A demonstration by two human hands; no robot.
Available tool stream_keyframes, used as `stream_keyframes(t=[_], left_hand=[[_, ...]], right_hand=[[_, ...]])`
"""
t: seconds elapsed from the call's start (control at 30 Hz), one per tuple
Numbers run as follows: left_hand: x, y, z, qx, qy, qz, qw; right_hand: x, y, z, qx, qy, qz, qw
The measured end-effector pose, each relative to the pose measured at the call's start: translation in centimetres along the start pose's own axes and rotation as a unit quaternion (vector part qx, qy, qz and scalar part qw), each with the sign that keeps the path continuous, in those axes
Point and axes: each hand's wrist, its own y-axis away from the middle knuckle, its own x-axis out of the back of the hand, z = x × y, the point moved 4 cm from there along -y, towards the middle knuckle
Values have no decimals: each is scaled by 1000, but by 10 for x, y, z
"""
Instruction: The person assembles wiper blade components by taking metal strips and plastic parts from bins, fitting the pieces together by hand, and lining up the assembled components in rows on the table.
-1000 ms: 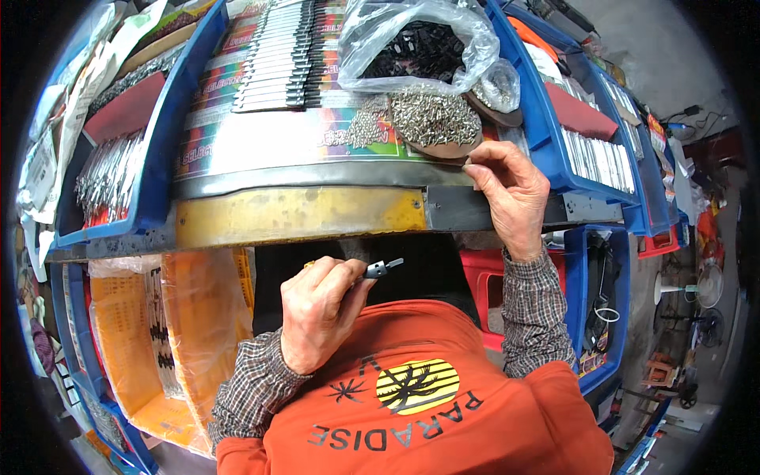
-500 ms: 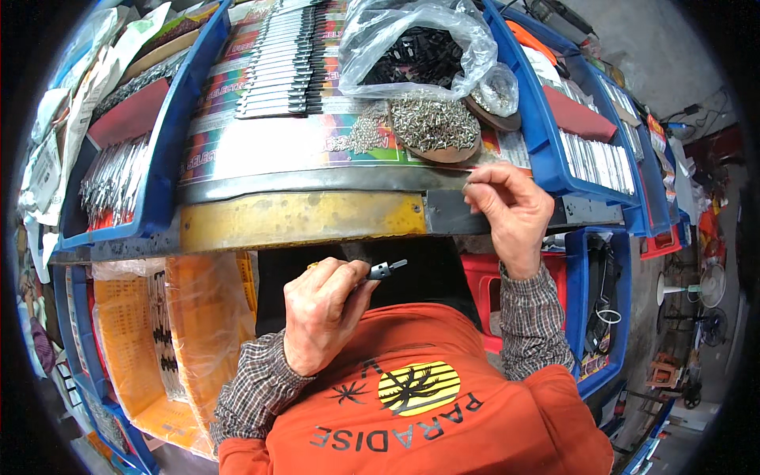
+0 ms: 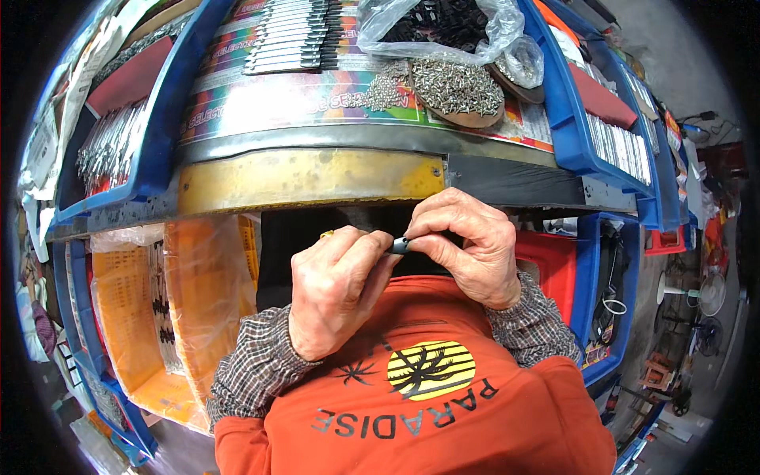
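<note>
In front of my shirt, my left hand is closed around a small dark grey cylindrical part, with only its end showing past the fingertips. The thumb and fingers of my right hand are pinched together right at that end. Whatever lies between them is too small or hidden to make out. Beyond the bench edge, a heap of small silvery screw-like pieces rests on a brown oval tray. Smaller silvery bits are scattered beside it.
Metal rods with dark ends lie in a row on the bench. A clear plastic bag of black parts sits behind the heap. Blue bins flank the bench; a yellow crate stands lower left, a red stool at right.
My right hand has come down and left from the bench edge to meet the part's end. My left hand has turned slightly, and the part's silvery tip no longer shows.
</note>
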Motion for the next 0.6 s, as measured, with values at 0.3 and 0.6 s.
stream_keyframes(t=[0.3,0.6], left_hand=[[-1,3,3,-47,-40,28,998],[-2,5,3,-61,-67,21,996]], right_hand=[[-3,1,-2,-27,9,9,1000],[-8,6,-14,56,150,43,986]])
